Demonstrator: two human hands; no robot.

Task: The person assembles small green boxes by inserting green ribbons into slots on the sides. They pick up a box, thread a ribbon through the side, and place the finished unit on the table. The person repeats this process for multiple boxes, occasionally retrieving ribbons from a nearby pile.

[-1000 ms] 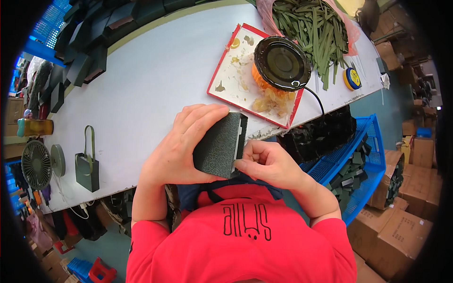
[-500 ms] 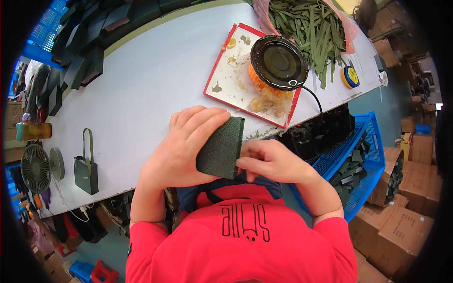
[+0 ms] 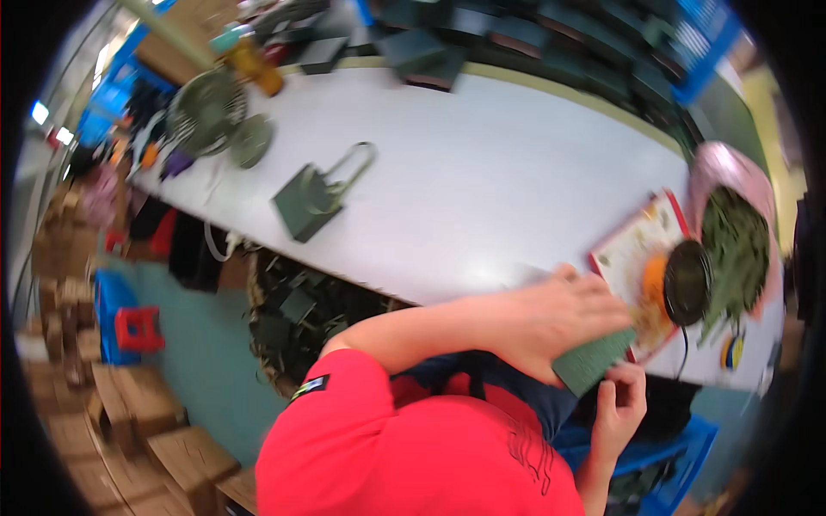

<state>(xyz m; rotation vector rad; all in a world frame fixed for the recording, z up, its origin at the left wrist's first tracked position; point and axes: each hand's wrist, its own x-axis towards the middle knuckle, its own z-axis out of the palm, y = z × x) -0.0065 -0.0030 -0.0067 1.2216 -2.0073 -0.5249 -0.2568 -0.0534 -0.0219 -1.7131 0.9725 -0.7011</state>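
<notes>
A small dark green box [image 3: 595, 361] with a leather-like grain is held tilted over the table's front edge. My left hand [image 3: 564, 322] grips it from above, fingers laid across its upper side. At the box's lower right edge, the curled thumb and fingers of my right hand [image 3: 621, 400] pinch it. Both hands are slightly blurred. Farther left on the table stands a small green box-shaped bag [image 3: 308, 205] with a looped strap. Right of my hands, an orange heater with a black round top [image 3: 688, 282] sits on a white red-rimmed tray [image 3: 641, 236] with yellowish residue.
A pink bag of green strips [image 3: 736, 245] lies far right, near a small round tin [image 3: 732, 352]. Fans [image 3: 206, 112] stand at the left end. Dark boxes [image 3: 516, 34] line the back. Below are a filled basket [image 3: 297, 318], a blue crate [image 3: 688, 456] and cartons [image 3: 185, 447].
The view has swung left, so the table, hands and heater sit farther right in it. Both hands stay at the green box.
</notes>
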